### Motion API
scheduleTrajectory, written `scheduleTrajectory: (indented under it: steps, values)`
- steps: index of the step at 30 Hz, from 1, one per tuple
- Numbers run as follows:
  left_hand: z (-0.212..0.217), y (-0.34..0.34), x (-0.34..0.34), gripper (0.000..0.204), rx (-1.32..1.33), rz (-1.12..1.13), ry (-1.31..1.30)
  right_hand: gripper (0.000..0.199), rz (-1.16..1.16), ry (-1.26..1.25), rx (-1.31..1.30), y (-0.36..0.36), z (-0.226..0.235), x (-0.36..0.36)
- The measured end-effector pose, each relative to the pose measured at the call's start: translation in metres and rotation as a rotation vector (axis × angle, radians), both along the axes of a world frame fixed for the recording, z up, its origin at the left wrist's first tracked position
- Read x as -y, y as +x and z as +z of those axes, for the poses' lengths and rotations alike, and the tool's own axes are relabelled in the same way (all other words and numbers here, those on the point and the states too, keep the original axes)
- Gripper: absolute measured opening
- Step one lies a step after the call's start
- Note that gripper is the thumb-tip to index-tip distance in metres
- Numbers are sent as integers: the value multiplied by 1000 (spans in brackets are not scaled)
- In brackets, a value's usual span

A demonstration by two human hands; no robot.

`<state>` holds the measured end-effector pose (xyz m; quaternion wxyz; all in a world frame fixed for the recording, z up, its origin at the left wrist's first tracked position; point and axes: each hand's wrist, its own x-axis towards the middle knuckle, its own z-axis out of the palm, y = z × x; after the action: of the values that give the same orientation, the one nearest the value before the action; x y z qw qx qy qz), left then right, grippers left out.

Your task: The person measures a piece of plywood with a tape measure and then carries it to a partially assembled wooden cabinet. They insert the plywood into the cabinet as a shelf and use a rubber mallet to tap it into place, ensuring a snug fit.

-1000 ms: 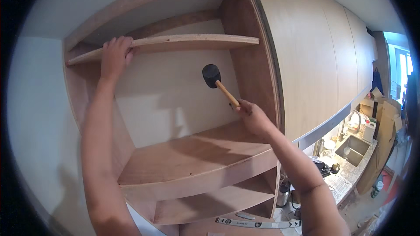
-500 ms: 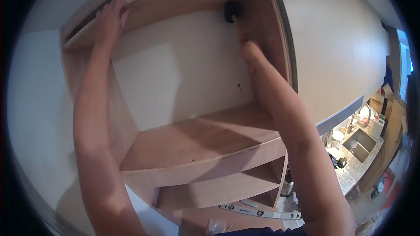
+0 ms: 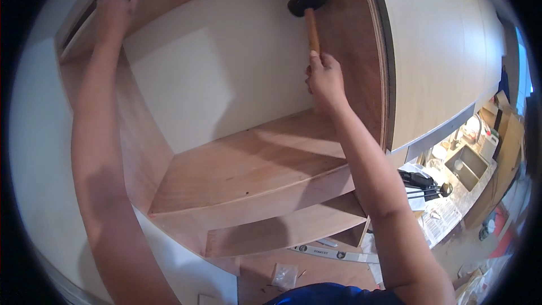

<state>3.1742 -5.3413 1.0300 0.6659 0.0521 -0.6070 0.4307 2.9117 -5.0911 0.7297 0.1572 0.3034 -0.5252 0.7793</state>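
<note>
My right hand (image 3: 326, 82) is wrapped round the wooden handle of a rubber mallet (image 3: 307, 0). Its black head is up in the far right upper corner of an open plywood cabinet (image 3: 248, 178), close to the right side wall. Whether the head touches the wood, I cannot tell. At the upper left, my left hand (image 3: 116, 11) has its fingers hooked over the front edge of the cabinet's top board (image 3: 169, 8), thumb lower down on its face. A dark gap runs above that board. White backing (image 3: 226, 56) lines the cabinet's rear.
A pale cabinet door (image 3: 440, 51) flanks the opening on the right. Beneath are a lower shelf (image 3: 282, 231), a spirit level (image 3: 322, 252) and a clear plastic bag (image 3: 284, 275). At the right stand a counter with a sink (image 3: 467, 166), black tools (image 3: 423, 186) and cardboard (image 3: 504, 164).
The mallet has come back from the upper right corner toward me, its head now tilted and in fuller view. My view has shifted, and my left hand stays on the top board.
</note>
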Motion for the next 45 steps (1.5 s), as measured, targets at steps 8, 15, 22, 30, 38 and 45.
scheduleTrajectory:
  steps: [8, 15, 22, 30, 38, 45]
  values:
    - [-23, 9, -9, 43, -55, -14, -126, 32, -572, -333, -537, 78, 43, -74]
    - [-26, 2, -35, 44, -15, -37, 29, 28, -320, -345, -429, 39, 83, -71]
    - [-34, 2, -40, 45, 1, -27, 118, 32, -432, -264, -511, 115, 64, -81]
    - [-40, 4, -61, 45, 7, -11, 243, 29, -563, -11, -375, 79, 78, -90]
    - [-6, -14, 2, 37, -43, 39, -51, 27, -608, -388, -662, 107, 75, -111]
    - [-1, -8, 8, 39, -11, 39, 26, 31, -731, 165, -315, 66, 101, -100]
